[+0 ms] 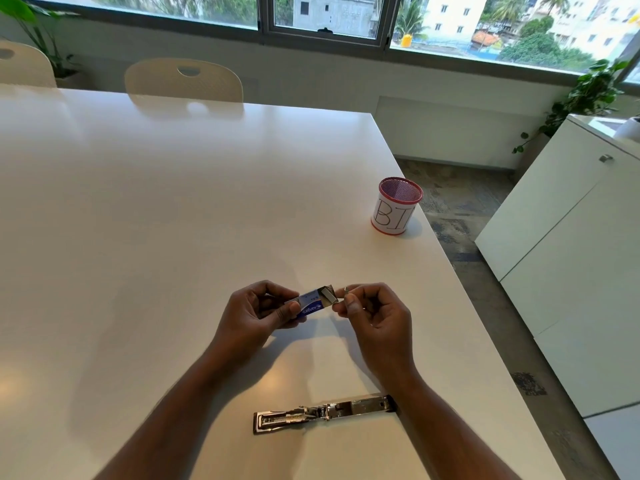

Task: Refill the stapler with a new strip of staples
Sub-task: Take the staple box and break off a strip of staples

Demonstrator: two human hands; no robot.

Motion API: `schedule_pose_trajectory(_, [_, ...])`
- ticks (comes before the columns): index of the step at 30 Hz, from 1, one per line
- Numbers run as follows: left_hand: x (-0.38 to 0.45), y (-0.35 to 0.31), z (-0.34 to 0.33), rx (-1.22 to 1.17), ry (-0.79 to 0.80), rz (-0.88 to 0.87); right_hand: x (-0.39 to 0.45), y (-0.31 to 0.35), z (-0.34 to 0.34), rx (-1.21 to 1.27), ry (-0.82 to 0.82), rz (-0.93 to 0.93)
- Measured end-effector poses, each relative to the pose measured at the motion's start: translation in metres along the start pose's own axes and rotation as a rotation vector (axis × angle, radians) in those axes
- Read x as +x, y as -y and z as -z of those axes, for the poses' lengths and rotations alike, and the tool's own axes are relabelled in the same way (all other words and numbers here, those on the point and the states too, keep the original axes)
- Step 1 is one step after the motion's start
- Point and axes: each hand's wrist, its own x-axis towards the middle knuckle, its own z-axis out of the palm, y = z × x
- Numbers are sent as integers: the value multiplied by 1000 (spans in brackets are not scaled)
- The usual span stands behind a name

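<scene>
A metal stapler (323, 412) lies folded flat open on the white table (173, 202), near the front edge, between my forearms. Above the table my left hand (258, 315) holds a small blue and white staple box (313, 303) with its right end flap open. My right hand (372, 315) is just right of the box, thumb and forefinger pinched on a small silvery strip of staples (346, 289) at the box's open end.
A red mesh cup with a paper label (396, 206) stands near the table's right edge. Two cream chairs (183, 79) are at the far side. White cabinets (568, 237) stand right of the table across a strip of floor.
</scene>
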Motion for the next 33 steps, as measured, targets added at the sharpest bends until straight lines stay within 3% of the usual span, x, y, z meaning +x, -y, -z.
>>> schedule_pose_trajectory(6, [1,-2,0,-21,-9,0,0,1,-2,-20,57,73])
schedule_pose_trajectory(12, [1,-2,0,-25,-2,9,3,2,-1,-179,28,318])
schedule_pose_trajectory(16, [1,-1,0,-5,1,-7,1,-1,-2,-310,93,460])
schedule_pose_trajectory(25, [1,-1,2,-36,-1,-1,3,-5,3,-545,109,553])
schedule_pose_trajectory(33, [1,-2,1,-39,-8,-11,1,-1,-2,-469,146,546])
